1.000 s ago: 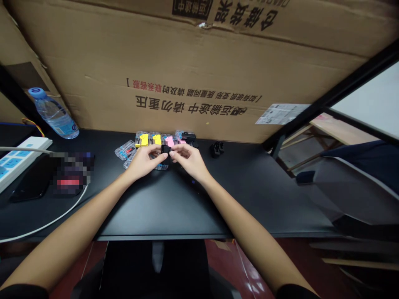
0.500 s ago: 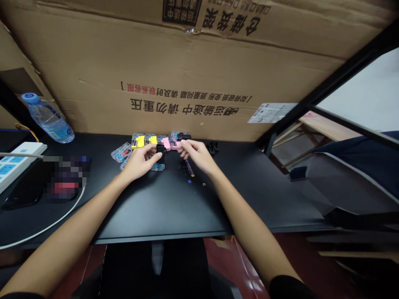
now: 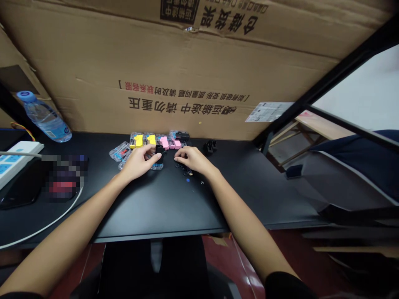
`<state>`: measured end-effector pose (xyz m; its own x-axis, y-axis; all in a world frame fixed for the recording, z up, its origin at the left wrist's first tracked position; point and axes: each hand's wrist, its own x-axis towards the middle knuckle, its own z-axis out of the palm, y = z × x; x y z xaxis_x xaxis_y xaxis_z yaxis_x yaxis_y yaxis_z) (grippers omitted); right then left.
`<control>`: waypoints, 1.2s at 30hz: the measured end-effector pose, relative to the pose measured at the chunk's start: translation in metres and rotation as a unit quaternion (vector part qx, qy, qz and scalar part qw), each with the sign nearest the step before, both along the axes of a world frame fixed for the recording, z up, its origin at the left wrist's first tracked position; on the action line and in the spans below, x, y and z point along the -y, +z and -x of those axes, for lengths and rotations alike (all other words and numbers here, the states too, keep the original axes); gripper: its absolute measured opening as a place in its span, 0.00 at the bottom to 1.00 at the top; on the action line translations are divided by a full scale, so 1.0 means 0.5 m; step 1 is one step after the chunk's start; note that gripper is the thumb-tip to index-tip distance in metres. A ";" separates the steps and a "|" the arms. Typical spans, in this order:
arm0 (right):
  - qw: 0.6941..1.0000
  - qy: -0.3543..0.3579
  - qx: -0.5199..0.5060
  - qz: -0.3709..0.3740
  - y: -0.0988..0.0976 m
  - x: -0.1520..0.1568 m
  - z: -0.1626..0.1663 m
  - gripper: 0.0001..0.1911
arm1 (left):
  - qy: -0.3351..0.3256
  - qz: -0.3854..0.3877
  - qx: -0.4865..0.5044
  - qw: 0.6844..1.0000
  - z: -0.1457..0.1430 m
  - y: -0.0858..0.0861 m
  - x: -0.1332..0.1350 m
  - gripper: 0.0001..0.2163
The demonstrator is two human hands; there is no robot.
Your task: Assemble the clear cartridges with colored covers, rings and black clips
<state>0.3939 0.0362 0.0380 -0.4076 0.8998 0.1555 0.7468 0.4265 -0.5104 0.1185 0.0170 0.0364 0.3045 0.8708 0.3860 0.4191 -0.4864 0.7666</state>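
My left hand (image 3: pixel 140 161) pinches a small black cartridge-like part (image 3: pixel 159 150) between thumb and fingers, just above the black desk (image 3: pixel 162 203). Behind it lies a row of small clear cartridges with yellow (image 3: pixel 137 141) and pink (image 3: pixel 164 142) caps, plus clear ones with red and blue insides (image 3: pixel 119 152). My right hand (image 3: pixel 190 159) is lowered palm down onto the desk, its fingertips curled over several tiny dark bits (image 3: pixel 182 167). Whether they grip one is hidden. A small blue dot (image 3: pixel 187 180) and a ring (image 3: pixel 202 182) lie beside that hand.
A big cardboard sheet (image 3: pixel 187 74) walls the desk's back. A water bottle (image 3: pixel 43 118) stands far left, with a white power strip (image 3: pixel 15 158), a white cable (image 3: pixel 46 224) and a blurred dark object (image 3: pixel 64 176). A small black part (image 3: pixel 210 146) sits right of the cartridges.
My right hand left the black part, went back to the pink cartridges, then dropped onto the desk over the tiny bits. My left hand kept hold of the black part.
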 end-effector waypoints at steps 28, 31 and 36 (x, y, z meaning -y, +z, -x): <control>0.952 0.080 -0.226 -0.189 0.007 0.037 0.069 0.08 | -0.065 -0.121 -0.031 0.990 0.009 0.002 -0.002 0.13; 0.956 0.081 -0.220 -0.180 0.007 0.036 0.067 0.09 | -0.062 -0.119 -0.030 0.991 0.009 0.001 -0.003 0.13; 0.964 0.068 -0.211 -0.149 0.011 0.040 0.068 0.10 | -0.057 -0.110 -0.025 0.992 0.009 0.007 -0.001 0.12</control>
